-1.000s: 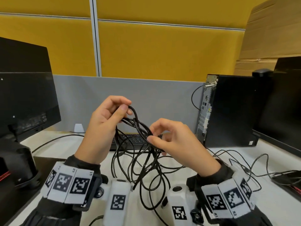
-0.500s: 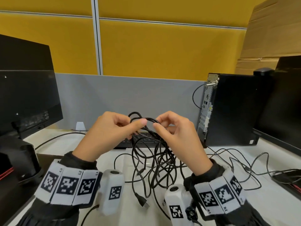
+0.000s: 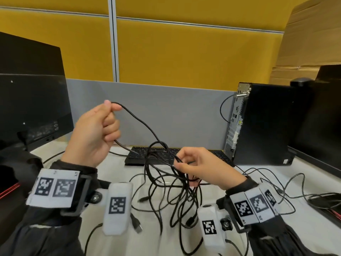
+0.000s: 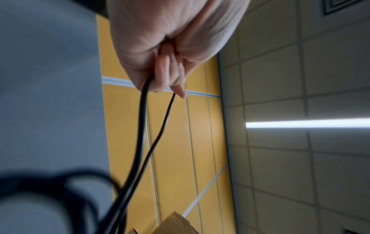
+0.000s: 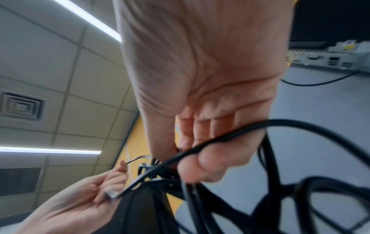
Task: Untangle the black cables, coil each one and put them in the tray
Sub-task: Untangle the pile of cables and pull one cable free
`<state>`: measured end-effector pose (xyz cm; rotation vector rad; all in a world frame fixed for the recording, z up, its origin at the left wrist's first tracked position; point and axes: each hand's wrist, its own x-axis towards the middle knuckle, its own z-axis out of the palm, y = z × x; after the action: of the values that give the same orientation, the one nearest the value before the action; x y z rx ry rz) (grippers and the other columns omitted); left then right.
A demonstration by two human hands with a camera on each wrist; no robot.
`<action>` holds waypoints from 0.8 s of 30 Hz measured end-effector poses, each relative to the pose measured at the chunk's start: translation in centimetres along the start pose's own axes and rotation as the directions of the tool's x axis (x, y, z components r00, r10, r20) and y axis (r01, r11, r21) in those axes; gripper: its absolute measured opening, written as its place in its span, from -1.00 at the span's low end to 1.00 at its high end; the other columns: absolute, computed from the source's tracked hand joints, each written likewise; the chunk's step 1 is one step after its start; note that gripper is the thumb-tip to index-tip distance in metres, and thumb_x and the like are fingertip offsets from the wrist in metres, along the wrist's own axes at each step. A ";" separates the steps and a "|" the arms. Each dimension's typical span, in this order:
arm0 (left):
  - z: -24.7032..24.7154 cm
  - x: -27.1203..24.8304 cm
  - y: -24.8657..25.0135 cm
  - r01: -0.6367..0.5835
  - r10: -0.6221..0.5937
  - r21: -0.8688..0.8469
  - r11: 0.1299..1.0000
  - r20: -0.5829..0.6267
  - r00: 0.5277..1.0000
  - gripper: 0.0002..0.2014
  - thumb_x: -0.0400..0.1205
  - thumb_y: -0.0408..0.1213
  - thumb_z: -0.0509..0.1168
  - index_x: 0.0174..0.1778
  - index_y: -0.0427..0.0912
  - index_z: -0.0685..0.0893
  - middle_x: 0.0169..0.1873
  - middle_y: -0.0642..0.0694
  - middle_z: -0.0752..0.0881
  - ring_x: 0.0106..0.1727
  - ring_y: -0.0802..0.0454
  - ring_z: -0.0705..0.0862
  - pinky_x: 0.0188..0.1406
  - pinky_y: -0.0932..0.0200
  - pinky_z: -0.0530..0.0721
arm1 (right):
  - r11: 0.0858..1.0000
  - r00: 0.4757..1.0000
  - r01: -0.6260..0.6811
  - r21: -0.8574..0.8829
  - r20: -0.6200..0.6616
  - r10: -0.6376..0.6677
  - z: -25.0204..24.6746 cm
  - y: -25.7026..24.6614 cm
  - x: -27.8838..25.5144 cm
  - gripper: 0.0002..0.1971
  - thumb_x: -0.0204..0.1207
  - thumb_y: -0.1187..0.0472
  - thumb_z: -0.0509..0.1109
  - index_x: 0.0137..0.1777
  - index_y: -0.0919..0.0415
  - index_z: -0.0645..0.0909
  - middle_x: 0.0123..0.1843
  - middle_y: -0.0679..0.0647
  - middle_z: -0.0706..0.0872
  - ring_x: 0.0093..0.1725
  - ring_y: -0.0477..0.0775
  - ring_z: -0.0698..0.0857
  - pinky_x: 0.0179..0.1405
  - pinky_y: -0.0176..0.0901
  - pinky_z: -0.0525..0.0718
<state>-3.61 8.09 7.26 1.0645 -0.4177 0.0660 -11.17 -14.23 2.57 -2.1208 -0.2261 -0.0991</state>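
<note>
A tangle of thin black cables [image 3: 166, 182] hangs over the white desk between my hands. My left hand [image 3: 97, 130] is raised to the upper left, fist curled round one black strand [image 3: 140, 121] that arcs down into the tangle; the left wrist view shows two runs of that cable [image 4: 144, 126] leaving my fingers. My right hand [image 3: 199, 167] is lower, pinching the bundle of loops [image 5: 200, 150] at its top. Loose ends with USB plugs [image 3: 137, 225] lie on the desk below. No tray is recognisable.
A black keyboard [image 3: 217, 156] lies behind the tangle. A monitor [image 3: 31, 100] stands left, a black PC tower [image 3: 262, 122] and a second screen right. More cables [image 3: 276, 183] trail across the desk at the right. A grey and yellow partition closes the back.
My left hand has pulled away up and to the left, drawing one strand out of the tangle. My right hand dropped slightly and still holds the bundle.
</note>
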 end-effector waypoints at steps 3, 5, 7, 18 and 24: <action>-1.0 0.5 0.1 -0.049 0.049 0.001 0.999 -0.064 0.997 -0.71 0.76 -0.17 0.03 -0.15 -0.16 0.59 -0.65 0.10 0.22 -0.69 0.23 0.12 -0.77 0.37 0.09 | 0.998 1.000 -0.013 -0.057 -0.009 0.013 -0.6 0.8 0.3 -0.92 0.56 0.15 0.39 -0.08 0.15 0.60 -0.35 -0.05 0.62 -0.42 -0.03 0.57 -0.34 -0.13 0.73; -1.3 0.5 0.4 -0.113 0.111 -0.014 0.993 -0.118 0.987 -0.72 0.76 -0.15 0.03 -0.11 -0.14 0.61 -0.65 0.11 0.23 -0.68 0.23 0.13 -0.75 0.37 0.10 | 0.994 1.000 -0.019 -0.112 -0.019 0.017 -1.2 1.3 0.3 -0.92 0.58 0.17 0.37 -0.08 0.16 0.60 -0.37 -0.10 0.63 -0.48 -0.05 0.59 -0.35 -0.14 0.72; -2.5 1.0 0.9 -0.182 0.170 -0.040 0.983 -0.209 0.963 -0.72 0.76 -0.11 0.04 -0.04 -0.10 0.63 -0.61 0.10 0.24 -0.65 0.22 0.14 -0.70 0.36 0.10 | 0.976 0.998 -0.059 -0.211 -0.032 0.054 -2.0 2.1 0.0 -0.91 0.60 0.17 0.33 -0.07 0.17 0.58 -0.34 -0.07 0.66 -0.51 -0.06 0.63 -0.32 -0.10 0.71; -6.8 2.3 1.1 -0.248 0.183 -0.085 0.965 -0.461 0.869 -0.76 0.64 0.07 0.16 0.08 0.14 0.67 -0.05 0.20 0.67 -0.11 0.28 0.67 -0.20 0.36 0.59 | 0.897 0.984 -0.133 -0.422 -0.166 0.068 -4.7 3.6 -2.6 -0.92 0.65 0.13 0.24 -0.08 0.05 0.51 -0.27 0.02 0.70 -0.46 -0.10 0.59 -0.55 -0.40 0.54; -0.6 0.0 0.1 -0.179 0.169 -0.120 0.977 -0.093 0.981 -0.74 0.75 -0.11 0.01 -0.25 0.00 0.45 0.09 -0.03 0.79 0.17 0.03 0.73 0.27 -0.05 0.51 | 0.951 0.971 -0.043 -0.305 -0.237 -0.032 -3.5 3.1 -3.0 -0.90 0.66 0.14 0.23 -0.05 0.11 0.54 -0.33 0.08 0.65 -0.49 -0.08 0.57 -0.53 -0.37 0.53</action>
<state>-3.49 8.61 7.09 0.8944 -0.4343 0.2357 -13.40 -19.21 1.38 -2.3945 -0.0619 -0.4093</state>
